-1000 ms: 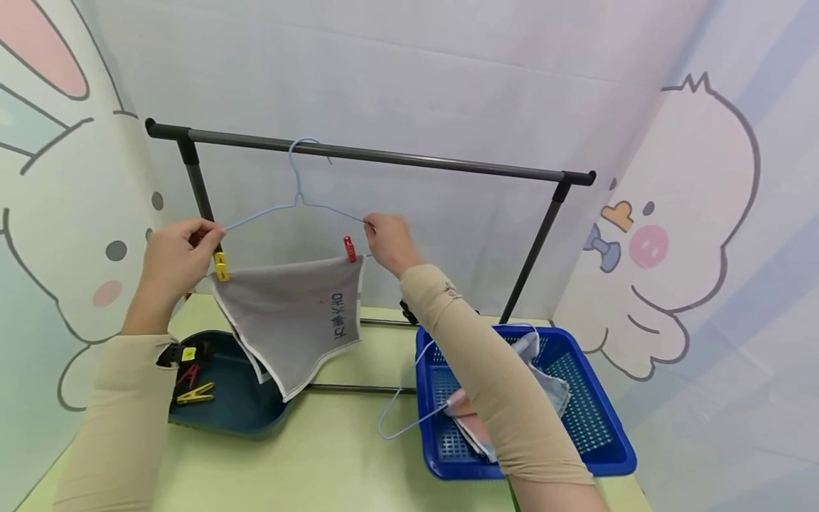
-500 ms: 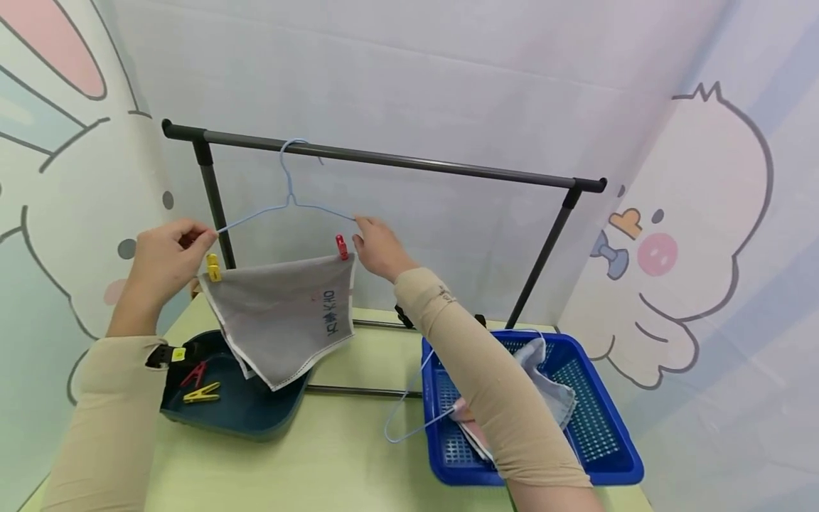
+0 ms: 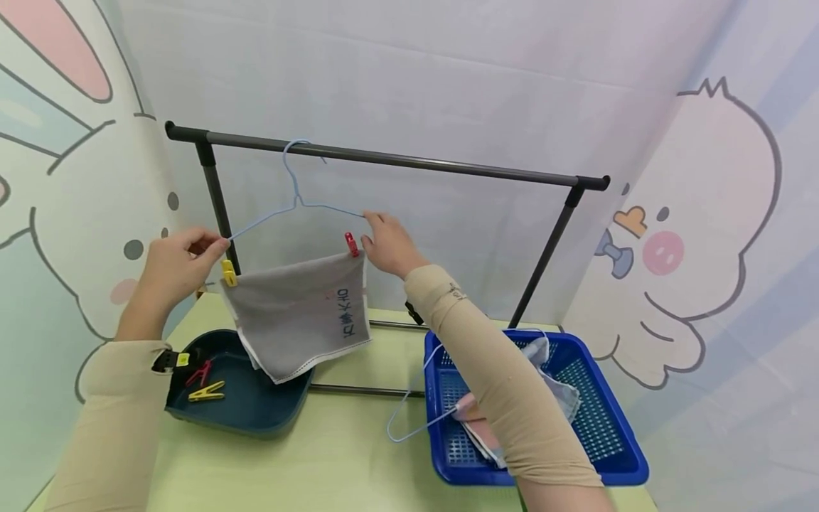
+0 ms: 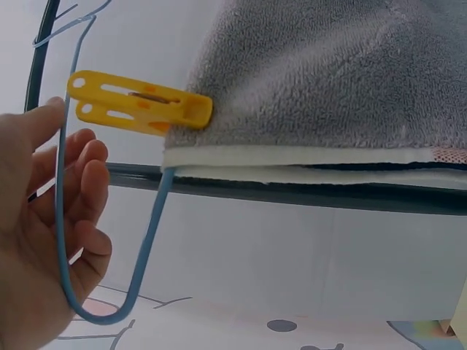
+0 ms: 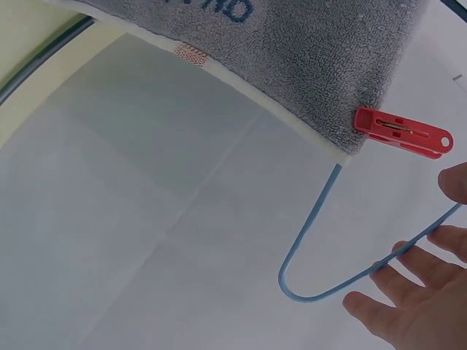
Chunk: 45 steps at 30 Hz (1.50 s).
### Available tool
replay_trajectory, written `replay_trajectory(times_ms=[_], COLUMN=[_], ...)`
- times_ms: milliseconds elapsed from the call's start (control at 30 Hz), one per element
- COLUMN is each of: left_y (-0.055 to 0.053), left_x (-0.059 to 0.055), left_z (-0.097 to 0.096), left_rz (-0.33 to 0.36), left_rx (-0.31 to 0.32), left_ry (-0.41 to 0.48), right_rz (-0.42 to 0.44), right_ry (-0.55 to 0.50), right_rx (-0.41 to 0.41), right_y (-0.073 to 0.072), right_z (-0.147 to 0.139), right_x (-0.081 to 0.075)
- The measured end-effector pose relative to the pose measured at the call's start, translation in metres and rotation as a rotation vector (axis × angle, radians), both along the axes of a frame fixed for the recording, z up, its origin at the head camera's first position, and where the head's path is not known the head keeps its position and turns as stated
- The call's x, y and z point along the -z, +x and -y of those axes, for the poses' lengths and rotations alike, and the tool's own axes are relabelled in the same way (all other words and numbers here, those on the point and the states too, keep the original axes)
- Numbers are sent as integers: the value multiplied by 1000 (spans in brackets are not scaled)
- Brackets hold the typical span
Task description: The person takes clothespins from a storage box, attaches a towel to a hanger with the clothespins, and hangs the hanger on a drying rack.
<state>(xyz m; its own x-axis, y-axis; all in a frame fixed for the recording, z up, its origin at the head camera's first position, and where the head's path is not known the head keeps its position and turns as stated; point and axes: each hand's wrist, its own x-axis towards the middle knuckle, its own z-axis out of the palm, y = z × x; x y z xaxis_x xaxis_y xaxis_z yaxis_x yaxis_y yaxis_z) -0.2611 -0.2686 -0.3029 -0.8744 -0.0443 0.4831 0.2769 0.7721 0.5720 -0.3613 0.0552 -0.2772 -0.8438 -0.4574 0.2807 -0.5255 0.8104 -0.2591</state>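
Note:
A light blue wire hanger [image 3: 296, 200] hooks over the dark rail, with a grey towel [image 3: 294, 306] draped over its lower bar. The towel is held by a yellow clothespin [image 3: 228, 273] at its left corner and a red clothespin [image 3: 351, 244] at its right. My left hand [image 3: 175, 267] pinches the hanger's left shoulder between thumb and forefinger, just above the yellow clothespin [image 4: 146, 102]. My right hand [image 3: 392, 245] touches the right shoulder, fingers extended along the wire and thumb apart from them. In the right wrist view, the wire crosses those fingers [image 5: 419, 273] below the red clothespin [image 5: 403, 133].
The drying rack [image 3: 409, 160] stands on a pale green table [image 3: 307, 462]. A dark teal tray [image 3: 256, 419] at left holds red and yellow clothespins [image 3: 207, 392]. A blue basket [image 3: 604, 409] at right holds folded cloths [image 3: 483, 430] and another hanger [image 3: 393, 434] poking out.
The head view shifts slightly. The towel swings back and hangs flatter. My right thumb has come away from the hanger wire; my left hand keeps its pinch and sits a little lower.

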Motion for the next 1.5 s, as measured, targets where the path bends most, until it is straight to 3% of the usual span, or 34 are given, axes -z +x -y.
replay_trajectory(times_ms=[433, 633, 967, 1200, 1500], left_y=[5, 11, 18, 13, 10], left_x=[9, 14, 29, 49, 74], left_z=[10, 21, 43, 54, 57], left_rz=[2, 72, 142, 203, 204], left_rx=[-29, -54, -39, -77, -23], left_ry=[26, 91, 182, 96, -62], right_rz=[9, -11, 36, 40, 115], right_ry=[29, 42, 193, 268, 253], right_rx=[33, 23, 11, -12, -88], right_y=[-2, 1, 10, 11, 21], right_z=[-10, -18, -43, -74, -113], right_x=[1, 0, 2, 14, 25])
